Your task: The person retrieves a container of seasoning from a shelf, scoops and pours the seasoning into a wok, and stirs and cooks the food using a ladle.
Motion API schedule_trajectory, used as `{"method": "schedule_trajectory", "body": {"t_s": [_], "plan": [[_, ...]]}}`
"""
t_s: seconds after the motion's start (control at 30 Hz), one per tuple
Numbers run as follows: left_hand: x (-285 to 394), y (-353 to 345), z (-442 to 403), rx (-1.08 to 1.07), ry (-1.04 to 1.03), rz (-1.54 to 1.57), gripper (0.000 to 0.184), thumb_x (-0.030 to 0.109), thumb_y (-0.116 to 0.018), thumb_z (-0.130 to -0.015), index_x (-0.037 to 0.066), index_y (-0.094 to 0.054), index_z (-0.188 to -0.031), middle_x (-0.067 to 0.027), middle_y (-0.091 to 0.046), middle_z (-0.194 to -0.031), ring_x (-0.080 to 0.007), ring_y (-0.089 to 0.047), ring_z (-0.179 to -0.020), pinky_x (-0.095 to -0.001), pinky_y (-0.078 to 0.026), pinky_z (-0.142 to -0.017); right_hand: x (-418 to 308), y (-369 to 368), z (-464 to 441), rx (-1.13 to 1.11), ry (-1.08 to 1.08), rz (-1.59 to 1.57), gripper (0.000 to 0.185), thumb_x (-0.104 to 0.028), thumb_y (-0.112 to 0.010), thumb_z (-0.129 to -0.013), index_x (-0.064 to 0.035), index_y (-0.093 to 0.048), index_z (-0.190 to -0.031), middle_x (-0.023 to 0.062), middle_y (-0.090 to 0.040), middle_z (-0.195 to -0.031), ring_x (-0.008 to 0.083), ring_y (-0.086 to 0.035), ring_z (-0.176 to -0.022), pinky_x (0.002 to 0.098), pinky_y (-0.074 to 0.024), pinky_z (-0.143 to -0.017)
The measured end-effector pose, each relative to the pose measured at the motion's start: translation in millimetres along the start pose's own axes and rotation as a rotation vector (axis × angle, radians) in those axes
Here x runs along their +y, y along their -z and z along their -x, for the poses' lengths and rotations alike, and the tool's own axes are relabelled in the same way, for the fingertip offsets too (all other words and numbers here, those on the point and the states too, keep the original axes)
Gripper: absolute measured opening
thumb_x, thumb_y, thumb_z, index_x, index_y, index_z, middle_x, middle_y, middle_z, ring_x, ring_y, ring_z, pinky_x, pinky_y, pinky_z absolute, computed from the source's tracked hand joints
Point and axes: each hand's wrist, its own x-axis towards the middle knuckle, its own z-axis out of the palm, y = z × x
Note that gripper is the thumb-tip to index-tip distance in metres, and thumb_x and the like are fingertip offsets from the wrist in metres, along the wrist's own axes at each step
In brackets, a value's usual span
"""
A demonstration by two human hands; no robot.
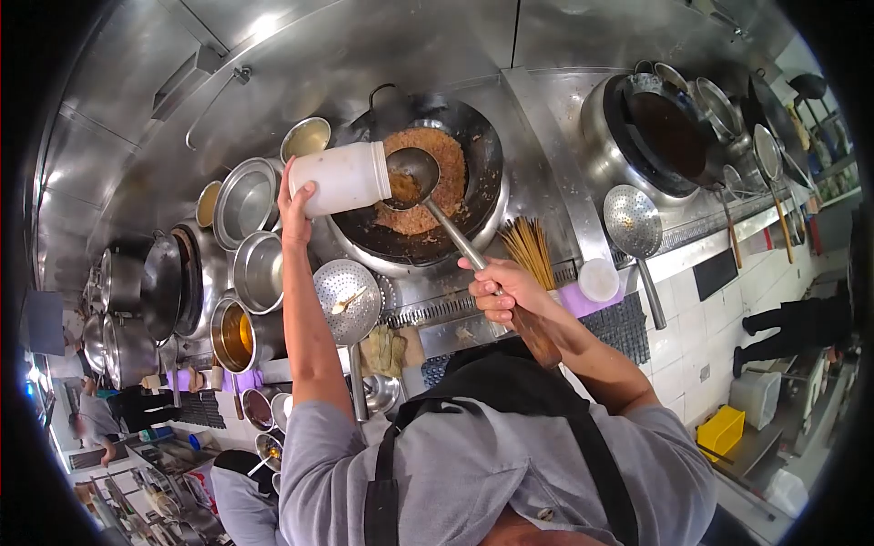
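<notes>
While the left hand (pixel 296 211) clasps the base end of a white jar (pixel 339 179), that jar lies tipped nearly onto its side over the left edge of the wok (pixel 489 136), its long axis running crosswise and its mouth facing right, away from the grip. Wrapped around the handle of a ladle (pixel 458 239), the right hand (pixel 505 289) sits nearer the body, and the shaft slants forward and left to a bowl right at the jar's mouth, above the brown food (pixel 451 168); whether they touch, I cannot tell.
</notes>
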Motion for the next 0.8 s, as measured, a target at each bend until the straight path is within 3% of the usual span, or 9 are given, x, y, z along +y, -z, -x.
{"method": "schedule_trajectory", "body": {"t_s": [0.2, 0.3, 0.8], "plan": [[3.1, -1.9, 4.3, -0.011, 0.035, 0.008, 0.088, 0.031, -0.076, -0.081, 0.004, -0.038, -0.155, -0.0161, -0.05, -0.146, -0.0293, -0.05, -0.133, -0.0403, -0.041, -0.111, -1.3, 1.2, -1.0, -0.013, 0.004, 0.019, 0.036, -0.008, -0.051, -0.096, -0.0084, -0.044, -0.132, -0.0032, -0.046, -0.07, 0.0038, -0.04, -0.044, 0.0241, -0.0348, -0.038], [5.9, -5.5, 6.4, 0.022, 0.021, 0.043, 0.088, 0.028, -0.076, -0.077, 0.004, -0.04, -0.154, -0.017, -0.055, -0.138, -0.0289, -0.056, -0.126, -0.0402, -0.045, -0.106, -0.4, 3.1, -2.5, -0.024, 0.015, 0.018, 0.037, -0.008, -0.051, -0.096, -0.0083, -0.044, -0.133, -0.0029, -0.046, -0.07, 0.0038, -0.04, -0.044, 0.0242, -0.035, -0.038], [4.5, -4.0, 11.4, 0.032, 0.011, -0.006, 0.09, 0.029, -0.078, -0.076, 0.004, -0.04, -0.153, -0.0178, -0.055, -0.139, -0.0296, -0.055, -0.126, -0.0409, -0.044, -0.106, 4.0, 5.4, -0.8, -0.02, 0.003, 0.003, 0.034, -0.006, -0.051, -0.096, -0.0103, -0.044, -0.129, -0.0031, -0.046, -0.07, 0.0044, -0.04, -0.045, 0.0241, -0.0347, -0.039]]}}
